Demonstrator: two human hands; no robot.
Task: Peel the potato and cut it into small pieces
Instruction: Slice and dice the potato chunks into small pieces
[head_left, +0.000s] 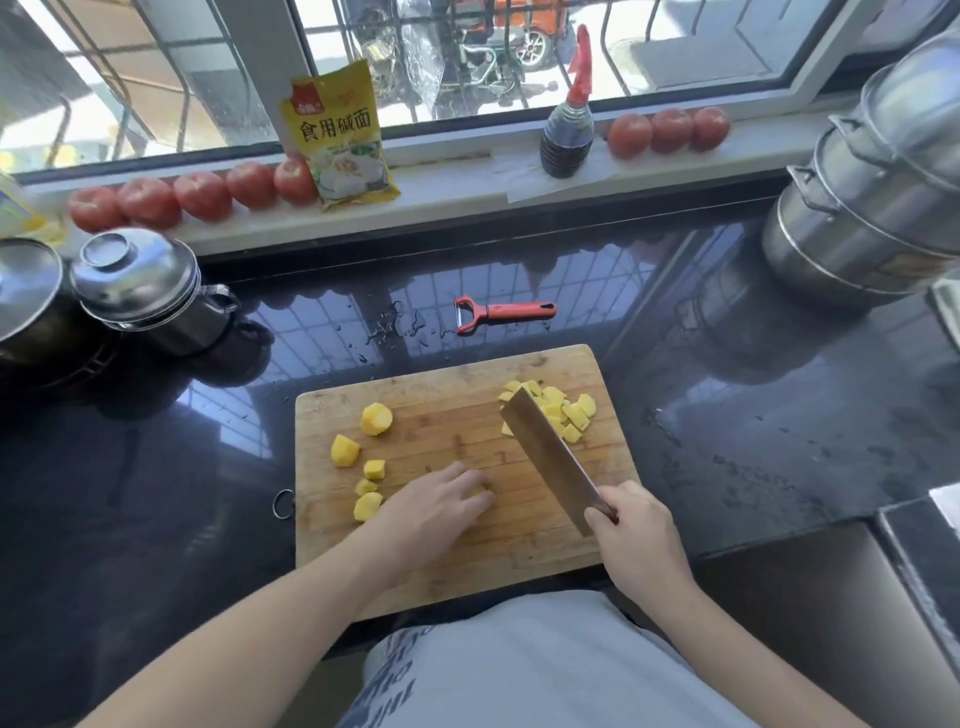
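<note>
Five larger peeled potato chunks remain uncut at the left of the cutting board, a pile of small pieces sits at its far right, and the peeler lies aside on the counter; peeling looks done, cutting partly. Left hand rests fingers-down over a piece, grip hidden; right hand grips the cleaver, blade raised and tilted.

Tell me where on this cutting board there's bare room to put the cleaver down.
Bare wood runs along the cutting board's near edge, and in the middle strip between the big chunks and the diced pile. The left edge is crowded with chunks, the far right corner by dice and the cleaver.
</note>
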